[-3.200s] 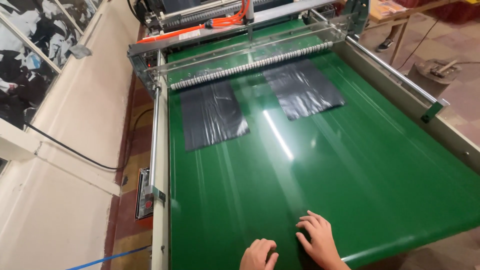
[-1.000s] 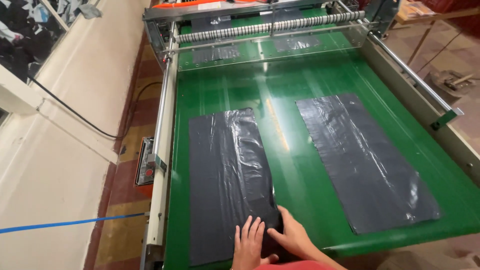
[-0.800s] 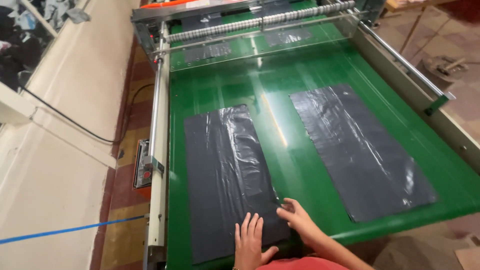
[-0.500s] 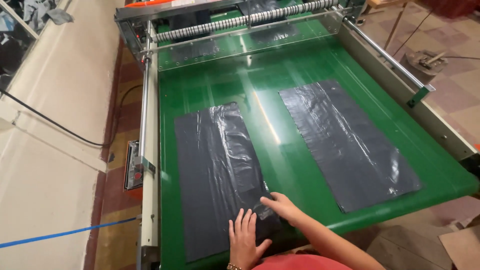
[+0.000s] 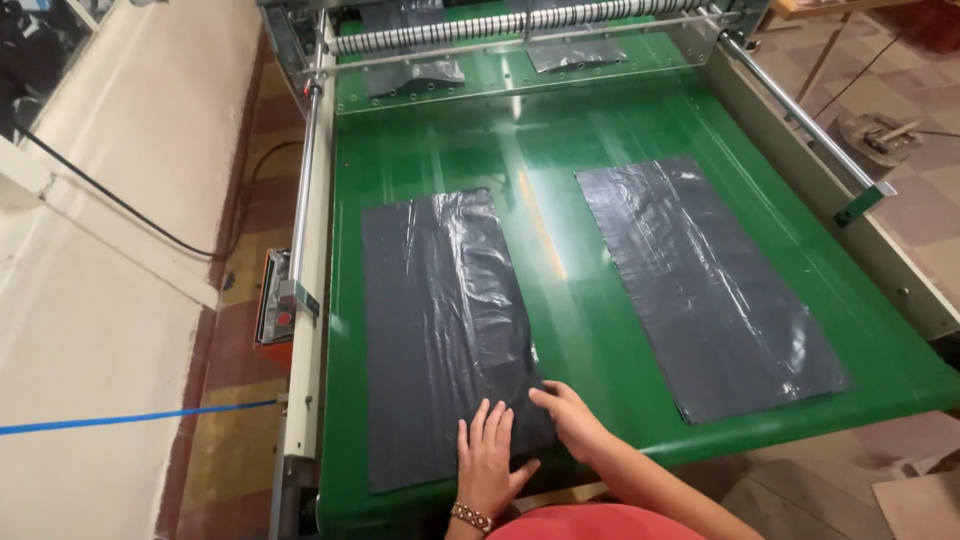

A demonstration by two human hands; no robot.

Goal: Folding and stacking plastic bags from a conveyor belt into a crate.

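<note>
- Here, the left hand (image 5: 492, 462) lay palm-down, fingers straight and slightly apart, on the near right part of the left bag (image 5: 445, 335), low in the centre of the frame; nothing was clamped.
- The right hand (image 5: 572, 418) rested just beside it at the bag's near right corner, fingers extended and close together, tips pressing the film edge rather than pinching it.
- The left bag, a dark grey plastic sheet, lay flat on the green belt (image 5: 580, 290), left of centre; its long axis ran from the bottom of the frame toward the top, tilted a little leftward at the far end.
- The right bag (image 5: 705, 285), of the same film, lay well apart on the belt's right half, its long axis slanting from lower right to upper centre.
- Handling, as judged: the film looked thin, light, limp and slick, wrinkled along its length; it would likely slide under a flat palm and crumple if bunched. A sensible hold seemed to be the near short edge or a near corner.
- At the top of the frame, a roller bar (image 5: 520, 22) spanned the machine, with two further dark sheets showing beneath it.
- At the left, a control box (image 5: 276, 312) hung on the side rail.
</note>
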